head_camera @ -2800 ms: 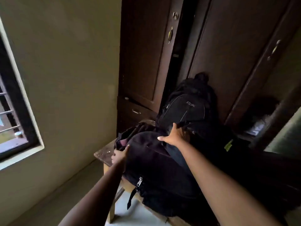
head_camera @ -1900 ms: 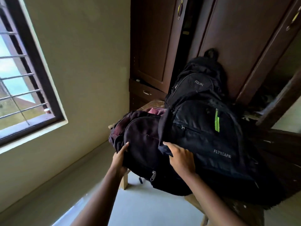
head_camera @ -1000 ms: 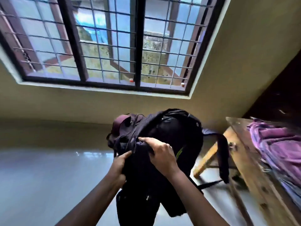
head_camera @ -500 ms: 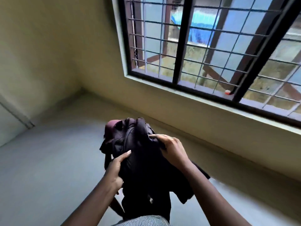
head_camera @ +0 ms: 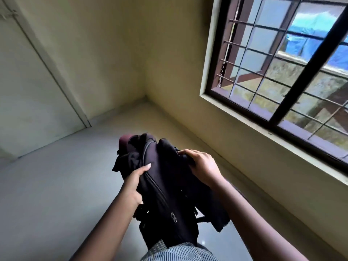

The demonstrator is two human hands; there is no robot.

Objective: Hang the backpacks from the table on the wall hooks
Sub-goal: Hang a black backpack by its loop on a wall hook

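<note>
Head view: a dark backpack (head_camera: 165,187) is held in the air in front of the body, above the pale floor (head_camera: 47,185), with no table beneath it. The left hand (head_camera: 134,182) is closed on the near left side of the pack, beside its long zip, with the thumb laid along the fabric. The right hand (head_camera: 202,167) is closed over the top right edge, fingers curled into the material. A maroon part (head_camera: 124,138) shows at the far end of the pack, and a loose strap or flap hangs down at the right; which of the two it is cannot be told. A barred window (head_camera: 282,72) occupies the right wall, the room corner lies far ahead, and a pale door or panel (head_camera: 28,81) stands at the far left. No wall hooks are shown, and no table is shown. The task is judged to be at the carrying stage for this pack: it has been lifted clear of any support but is not yet hung. The hooks remain to be reached, and a loop or strap must be presented to one of them. How many backpacks remain on the table cannot be told from this view, so the amount of work left is not determinable.
</note>
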